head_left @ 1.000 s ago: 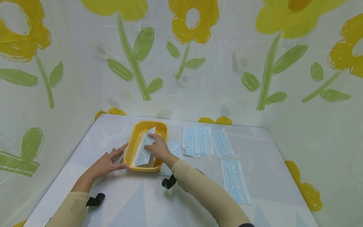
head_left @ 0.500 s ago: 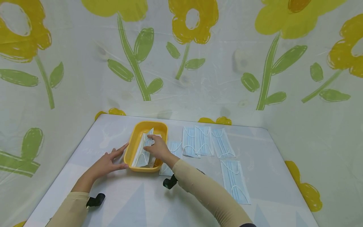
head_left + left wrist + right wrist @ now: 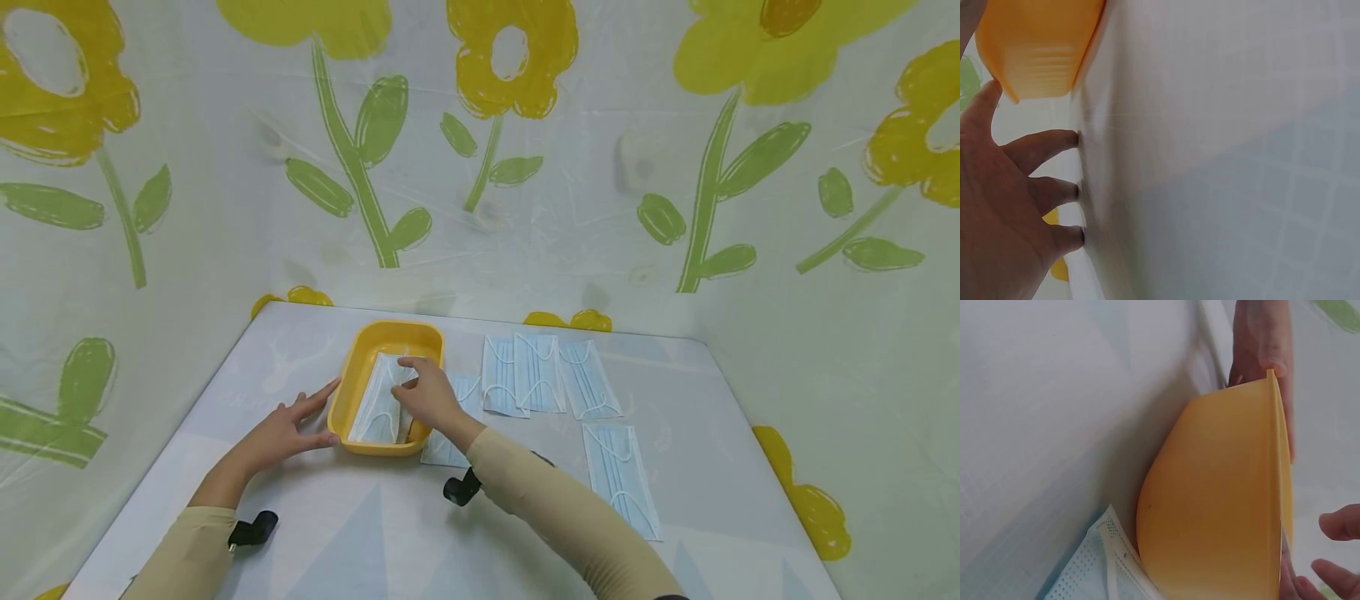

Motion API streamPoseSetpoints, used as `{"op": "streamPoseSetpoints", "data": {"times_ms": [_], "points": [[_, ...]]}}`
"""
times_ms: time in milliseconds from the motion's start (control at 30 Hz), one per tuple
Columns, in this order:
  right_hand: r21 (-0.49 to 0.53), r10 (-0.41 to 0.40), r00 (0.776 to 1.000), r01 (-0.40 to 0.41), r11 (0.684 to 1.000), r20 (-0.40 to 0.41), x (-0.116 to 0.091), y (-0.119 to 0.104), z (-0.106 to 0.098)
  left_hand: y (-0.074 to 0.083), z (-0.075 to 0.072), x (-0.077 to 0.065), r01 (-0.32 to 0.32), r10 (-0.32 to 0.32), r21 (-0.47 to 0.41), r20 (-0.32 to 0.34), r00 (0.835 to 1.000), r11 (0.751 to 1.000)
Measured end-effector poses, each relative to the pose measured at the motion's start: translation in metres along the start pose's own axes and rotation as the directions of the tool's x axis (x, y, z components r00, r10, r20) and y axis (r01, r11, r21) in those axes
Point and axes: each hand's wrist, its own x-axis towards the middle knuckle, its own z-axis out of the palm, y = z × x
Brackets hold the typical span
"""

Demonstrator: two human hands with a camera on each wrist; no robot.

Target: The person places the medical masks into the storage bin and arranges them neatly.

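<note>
A yellow plastic box (image 3: pixel 378 450) stands at the left of the table with a light blue face mask (image 3: pixel 384 407) lying inside. My left hand (image 3: pixel 281 437) has its fingers spread against the box's left side. In the left wrist view one finger of the left hand (image 3: pixel 1004 200) touches the box (image 3: pixel 1041 53), while other fingertips rest on the table. Over the right part of the box is my right hand (image 3: pixel 431 396), thumb and fingers apart. The right wrist view shows its fingers (image 3: pixel 1342 522) just past the rim with a gap between them.
A mask (image 3: pixel 467 393) lies right beside the box, partly covered by the right hand and forearm. Farther right are more masks: an overlapping pair (image 3: pixel 538 371), a tilted one (image 3: pixel 591 379) and one nearer the front (image 3: pixel 618 475). A flower-print curtain (image 3: pixel 562 208) surrounds the table.
The right hand has let go of the mask and shifted slightly right. That mask has gone from tilted up to lying flatter in the box. The left hand has stayed put.
</note>
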Motion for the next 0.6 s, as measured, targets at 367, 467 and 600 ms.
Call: {"op": "streamPoseSetpoints", "data": {"times_ms": [367, 467, 600], "points": [[0.046, 0.002, 0.999, 0.0, 0.999, -0.037, -0.003, 0.006, -0.009, 0.001, 0.0, 0.0, 0.023, -0.022, -0.012, 0.007, 1.0, 1.0], [0.059, -0.002, 0.999, 0.004, 0.998, -0.037, -0.003, 0.008, -0.01, 0.002, 0.001, 0.0, 0.024, -0.024, -0.009, 0.004, 1.0, 1.0], [0.082, -0.01, 0.999, 0.014, 0.997, -0.043, -0.003, 0.011, -0.011, 0.002, 0.001, 0.0, 0.025, -0.025, -0.007, 0.006, 1.0, 1.0]]}}
